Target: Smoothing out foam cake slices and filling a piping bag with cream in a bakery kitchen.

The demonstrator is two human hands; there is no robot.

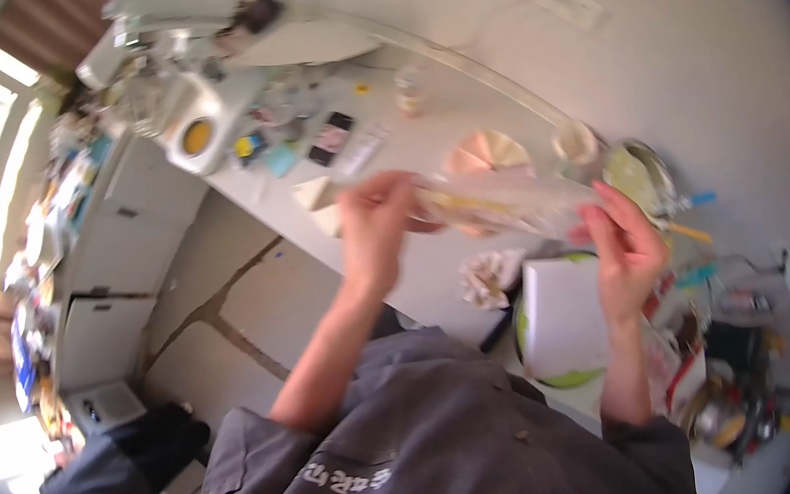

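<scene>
A clear plastic bag [510, 204] with something yellowish in it is stretched between both hands above the white countertop. My left hand [385, 229] grips its left end, and my right hand [622, 249] pinches the other end. Beneath and beyond the bag lies a round, pleated, peach-coloured item [488, 152], partly covered. A crumpled cloth or paper [492, 277] lies just below the bag. The picture is blurred, so the bag's contents cannot be named.
A phone [331, 138], a small jar [409, 92] and a stand mixer [174, 20] stand or lie farther back. On the right are a metal bowl [639, 175], a white box-like object [563, 314] and cluttered utensils. Another person [124, 474] bends at lower left.
</scene>
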